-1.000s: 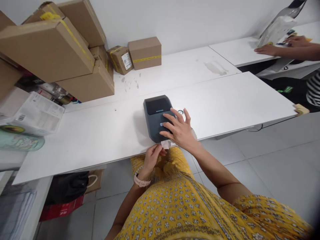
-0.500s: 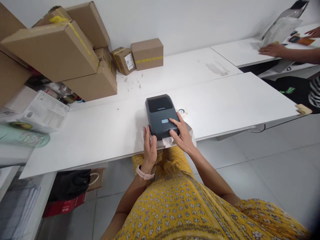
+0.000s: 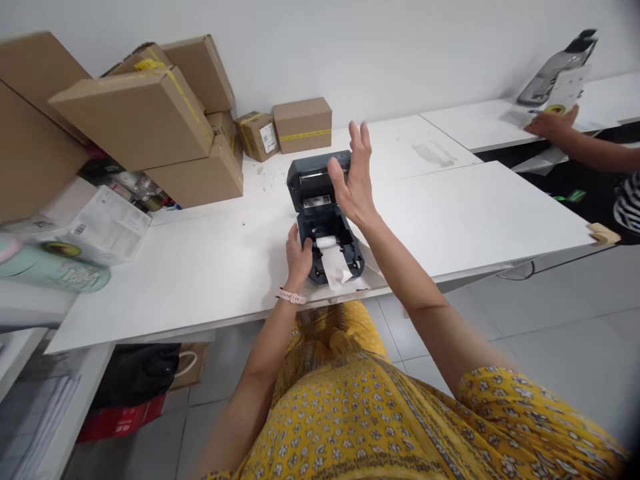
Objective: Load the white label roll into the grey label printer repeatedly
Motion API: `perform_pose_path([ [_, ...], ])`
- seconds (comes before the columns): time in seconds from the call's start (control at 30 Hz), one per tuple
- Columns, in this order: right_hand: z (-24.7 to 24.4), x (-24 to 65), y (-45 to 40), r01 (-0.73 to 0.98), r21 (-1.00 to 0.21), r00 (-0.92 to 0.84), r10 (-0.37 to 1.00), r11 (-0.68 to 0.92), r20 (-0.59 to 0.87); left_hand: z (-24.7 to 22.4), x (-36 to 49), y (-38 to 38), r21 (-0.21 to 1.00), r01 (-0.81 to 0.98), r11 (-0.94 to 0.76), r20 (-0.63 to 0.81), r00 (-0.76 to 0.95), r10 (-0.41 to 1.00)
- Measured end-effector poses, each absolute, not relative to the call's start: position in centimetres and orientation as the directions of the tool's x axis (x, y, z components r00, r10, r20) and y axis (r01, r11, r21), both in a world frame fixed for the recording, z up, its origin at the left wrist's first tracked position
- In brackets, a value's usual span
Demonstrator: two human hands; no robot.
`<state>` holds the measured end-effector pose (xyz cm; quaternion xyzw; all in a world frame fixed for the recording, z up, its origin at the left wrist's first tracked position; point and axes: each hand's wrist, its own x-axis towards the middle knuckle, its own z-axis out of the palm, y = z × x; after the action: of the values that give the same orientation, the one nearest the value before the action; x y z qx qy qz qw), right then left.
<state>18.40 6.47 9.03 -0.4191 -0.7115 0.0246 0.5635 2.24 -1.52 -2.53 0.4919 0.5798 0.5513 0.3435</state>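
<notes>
A dark label printer stands near the desk's front edge with its lid swung up and back. Inside lies a small roll of white paper, its end hanging over the front of the printer. My left hand grips the printer's left side, thumb on the rim and fingers along the outside. At the right edge of the raised lid is my right hand, fingers spread and pointing up, holding nothing.
Cardboard boxes are stacked at the back left, with two smaller ones beside them. A green bottle and white box lie at left. Another person's hand is at the far right desk.
The printer's lid has gone from closed to open, showing the paper roll. My right hand has moved up and away from the printer's front. My left hand now grips the side.
</notes>
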Motion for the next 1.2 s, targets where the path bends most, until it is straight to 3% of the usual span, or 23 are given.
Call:
perform_pose_path([
  [0.13, 10.5, 18.3, 11.7, 0.571, -0.463, -0.083, 0.608, 0.678, 0.789, -3.2, 2.1, -1.1, 0.974, 0.220, -0.050, 0.102, -0.233, 0.967],
  [0.37, 11.6, 19.9, 19.1, 0.568, -0.467, -0.274, 0.690, 0.678, 0.670, -2.0, 2.1, -2.0, 0.963, 0.269, -0.006, 0.066, -0.217, 0.974],
  [0.57, 12.1, 19.0, 12.1, 0.578, -0.344, -0.233, 0.553, 0.740, 0.800, -1.8, 2.2, -1.9, 0.951, 0.308, 0.005, 0.069, -0.230, 0.971],
  [0.63, 11.1, 18.8, 8.2, 0.569, -0.301, -0.314, 0.540, 0.765, 0.781, -1.7, 2.3, -1.9, 0.945, 0.327, 0.014, 0.068, -0.238, 0.969],
  [0.7, 9.7, 18.7, 5.4, 0.584, -0.275, -0.514, 0.610, 0.764, 0.602, -1.5, 2.4, -2.0, 0.932, 0.362, 0.029, 0.064, -0.244, 0.968],
  [0.77, 8.3, 18.7, 4.0, 0.633, -0.249, -0.670, 0.679, 0.733, 0.299, -1.1, 2.5, -2.2, 0.907, 0.418, 0.053, 0.058, -0.249, 0.967],
  [0.87, 7.1, 18.2, 4.0, 0.703, -0.169, -0.705, 0.709, 0.691, -0.033, -0.4, 2.7, -2.5, 0.861, 0.500, 0.089, 0.046, -0.250, 0.967],
  [1.03, 6.8, 16.9, 5.2, 0.735, -0.029, -0.669, 0.718, 0.677, -0.192, 0.2, 2.5, -2.6, 0.803, 0.590, 0.083, 0.050, -0.205, 0.977],
  [1.2, 6.1, 16.3, 5.8, 0.735, -0.027, -0.649, 0.692, 0.677, -0.316, 0.3, 2.4, -2.6, 0.756, 0.652, 0.060, 0.084, -0.188, 0.979],
])
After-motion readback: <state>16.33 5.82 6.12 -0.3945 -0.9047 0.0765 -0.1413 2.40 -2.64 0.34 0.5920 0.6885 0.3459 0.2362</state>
